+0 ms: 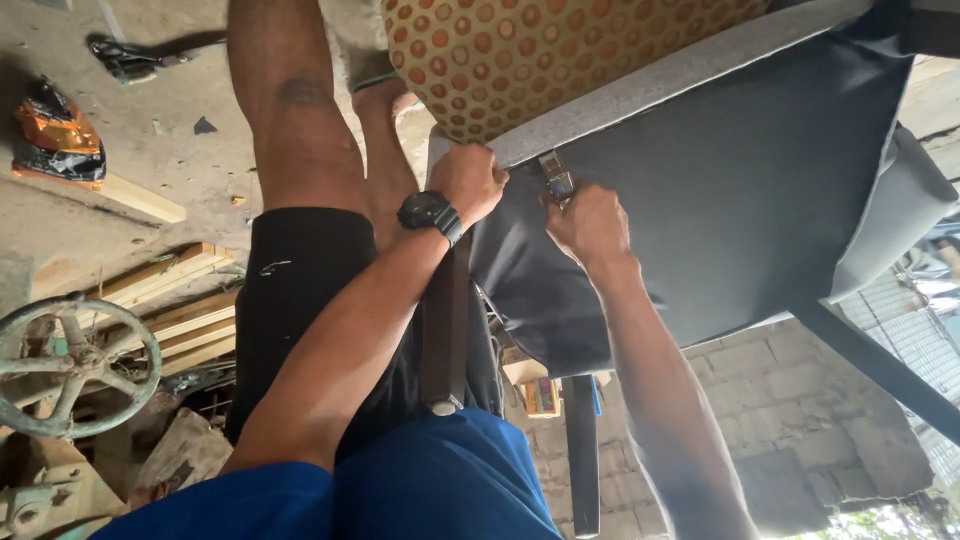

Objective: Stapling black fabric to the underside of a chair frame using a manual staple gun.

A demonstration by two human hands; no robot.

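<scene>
An upturned chair fills the upper right, its underside covered in dark grey fabric [740, 190] with a lighter grey edge band [680, 70]. My left hand [466, 180], a black watch on its wrist, is closed on the fabric at the chair's edge. My right hand [588, 225] grips a small metal tool [557, 183] pressed against the same edge, a short way right of the left hand. A cushion with orange dots [520, 50] lies above the edge. A dark wooden chair leg [446, 330] points toward me between my arms.
My bare leg and black shorts [300, 280] are at centre left on the concrete floor. Wooden strips [170, 300] and a rusty metal wheel [70, 365] lie left. An orange and black object [55, 135] sits far left. A block wall [800, 420] stands lower right.
</scene>
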